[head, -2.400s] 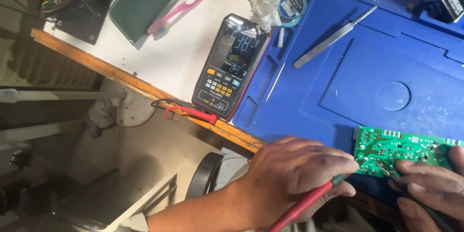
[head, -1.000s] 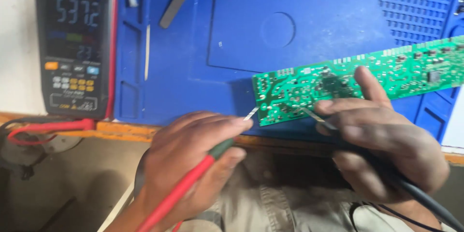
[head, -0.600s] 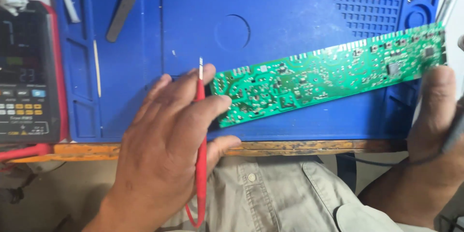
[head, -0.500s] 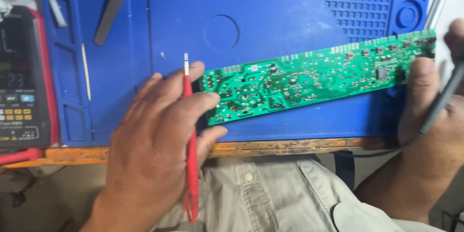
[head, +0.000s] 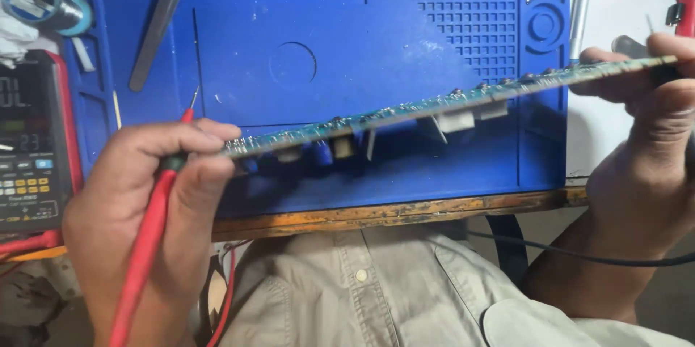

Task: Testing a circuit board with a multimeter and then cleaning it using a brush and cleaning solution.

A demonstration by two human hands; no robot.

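- Left hand (head: pixel 148 195), fingers curled, pinches the near end of a long green circuit board (head: pixel 434 104) while gripping a red probe (head: pixel 152 224).
- Right hand (head: pixel 644 137) clamps the board's far end, fingers closed.
- Board held edge-on above a blue work mat (head: pixel 347 28); multimeter (head: pixel 29 144) at left.

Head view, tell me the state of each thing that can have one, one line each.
Circuit board: lifted off the mat, seen edge-on, held at both ends.
Red probe: in the left hand, tip up.
Multimeter: switched on, display lit.
Tweezers: lying on the blue mat.
Right hand: gripping the board's right end.
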